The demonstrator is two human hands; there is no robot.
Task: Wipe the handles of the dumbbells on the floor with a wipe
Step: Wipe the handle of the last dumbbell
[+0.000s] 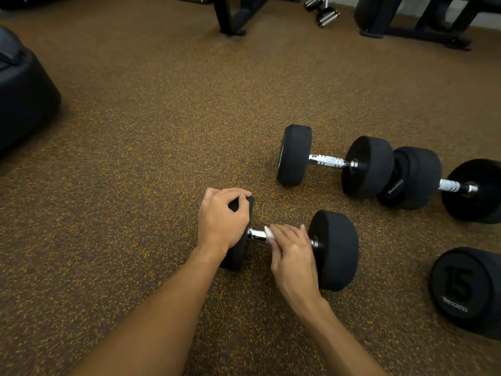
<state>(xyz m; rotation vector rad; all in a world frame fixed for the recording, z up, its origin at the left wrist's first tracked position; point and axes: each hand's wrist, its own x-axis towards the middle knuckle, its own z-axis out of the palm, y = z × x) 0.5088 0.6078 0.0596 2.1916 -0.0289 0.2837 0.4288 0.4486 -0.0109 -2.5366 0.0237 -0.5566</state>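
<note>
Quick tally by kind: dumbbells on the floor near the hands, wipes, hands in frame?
Black round-headed dumbbells with chrome handles: 4 (one under the hands, two end to end behind it, one cut off at the right edge)
White wipe: 1, on the near handle under the right hand
Bare hands: 2, with the left hand on the dumbbell's head
Total: 7

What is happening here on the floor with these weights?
A person is cleaning a dumbbell on the speckled gym floor. The left hand grips its left end to steady it, while the right hand presses a white wipe around the metal handle. Two more dumbbells lie in a row further back, and a fourth one marked 15 sits at the right edge.
</note>
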